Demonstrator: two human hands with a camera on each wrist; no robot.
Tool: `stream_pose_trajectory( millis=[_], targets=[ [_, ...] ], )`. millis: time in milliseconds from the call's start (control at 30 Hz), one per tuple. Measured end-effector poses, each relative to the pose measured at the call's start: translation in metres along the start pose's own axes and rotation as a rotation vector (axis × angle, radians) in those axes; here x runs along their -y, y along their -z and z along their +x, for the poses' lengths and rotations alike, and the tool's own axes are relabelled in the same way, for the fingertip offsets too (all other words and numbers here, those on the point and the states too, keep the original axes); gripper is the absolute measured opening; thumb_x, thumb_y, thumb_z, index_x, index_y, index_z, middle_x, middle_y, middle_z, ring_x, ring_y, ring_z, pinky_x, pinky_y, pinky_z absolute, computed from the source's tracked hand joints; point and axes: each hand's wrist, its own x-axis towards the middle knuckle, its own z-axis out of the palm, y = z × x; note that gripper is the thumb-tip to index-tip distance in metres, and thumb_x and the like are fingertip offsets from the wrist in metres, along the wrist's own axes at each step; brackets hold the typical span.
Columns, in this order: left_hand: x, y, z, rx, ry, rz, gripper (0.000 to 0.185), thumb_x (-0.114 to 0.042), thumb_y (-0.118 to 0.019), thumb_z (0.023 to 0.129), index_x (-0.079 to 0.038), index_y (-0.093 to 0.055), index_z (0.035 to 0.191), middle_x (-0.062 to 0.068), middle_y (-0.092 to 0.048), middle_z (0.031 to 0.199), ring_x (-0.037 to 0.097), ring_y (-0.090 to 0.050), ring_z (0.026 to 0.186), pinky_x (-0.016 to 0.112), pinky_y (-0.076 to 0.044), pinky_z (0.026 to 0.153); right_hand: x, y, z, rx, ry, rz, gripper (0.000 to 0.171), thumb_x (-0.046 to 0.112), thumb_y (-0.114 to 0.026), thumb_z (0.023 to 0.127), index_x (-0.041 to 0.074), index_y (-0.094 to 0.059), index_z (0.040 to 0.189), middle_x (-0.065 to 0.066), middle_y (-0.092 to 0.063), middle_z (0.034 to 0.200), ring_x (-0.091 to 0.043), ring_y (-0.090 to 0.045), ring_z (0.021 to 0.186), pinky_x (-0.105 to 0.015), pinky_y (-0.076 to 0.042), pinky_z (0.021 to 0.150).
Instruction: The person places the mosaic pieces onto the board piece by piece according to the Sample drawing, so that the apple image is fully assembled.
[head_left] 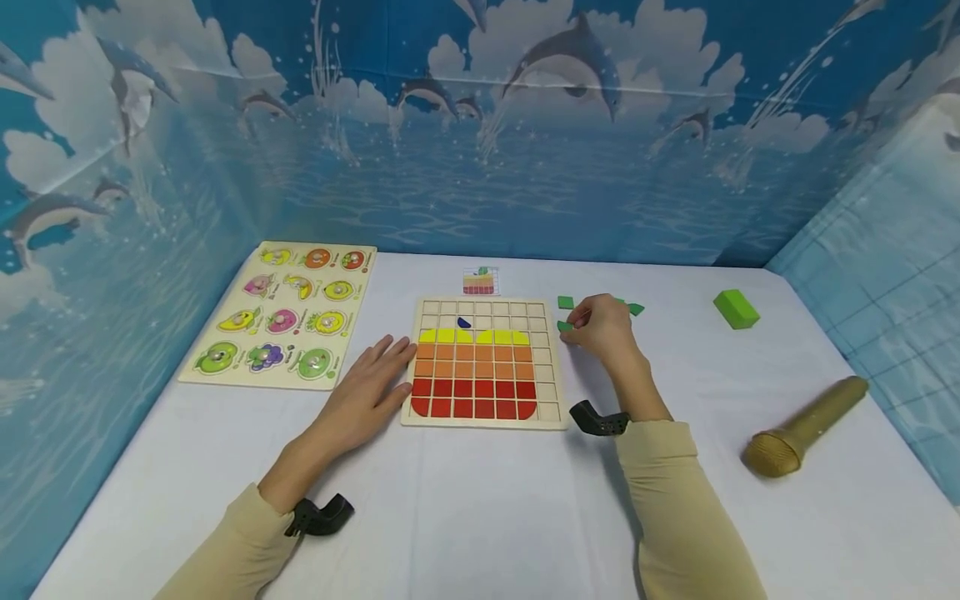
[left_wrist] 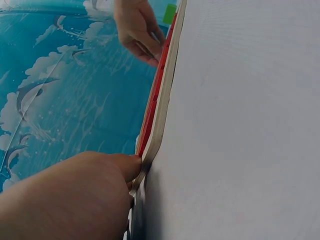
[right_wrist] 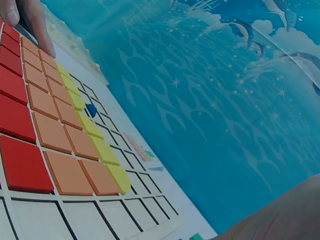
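Note:
A wooden grid board (head_left: 551, 392) lies in the middle of the white table, its lower rows filled with yellow, orange and red tiles (right_wrist: 65, 172). One small blue piece (head_left: 464, 323) sits in an upper cell. My left hand (head_left: 372, 385) lies flat with straight fingers against the board's left edge (left_wrist: 159, 117). To the right of the board my right hand (head_left: 598, 327) has its fingers curled, and they pinch a green tile (head_left: 565, 327). More green tiles (head_left: 566, 302) lie loose around that hand.
A fruit peg puzzle (head_left: 282, 315) lies at the left. A small picture card (head_left: 480, 282) sits behind the board. A green block (head_left: 736, 308) and a tan microphone-shaped object (head_left: 806, 427) lie at the right. Blue dolphin-print walls enclose the table.

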Motion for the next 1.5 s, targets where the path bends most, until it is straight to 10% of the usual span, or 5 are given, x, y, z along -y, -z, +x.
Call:
stream_pose_trajectory(
  millis=[767,1500],
  targets=[
    [0.0,0.002,0.001,0.008,0.008,0.004,0.063,-0.029,-0.06,0.107,-0.016,-0.039,0.164,0.004,-0.034,0.172,0.03,-0.018,0.164,0.052,-0.015,0.134,0.002,-0.006,0.006,-0.061,0.186,0.148,0.015,0.012,-0.071,0.1,0.005,-0.08,0.11,-0.016,-0.075,0.104,-0.024,-0.064,0.082,-0.028,-0.051,0.059],
    [0.0,0.0,-0.001,0.017,0.029,-0.001,0.062,-0.031,-0.059,0.107,-0.017,-0.039,0.165,0.001,-0.032,0.173,0.026,-0.015,0.165,0.048,-0.013,0.135,0.053,-0.076,0.032,-0.187,0.27,0.35,0.017,0.018,-0.082,0.094,0.002,-0.082,0.101,-0.017,-0.079,0.093,-0.031,-0.074,0.088,-0.042,-0.059,0.083]
  ],
)
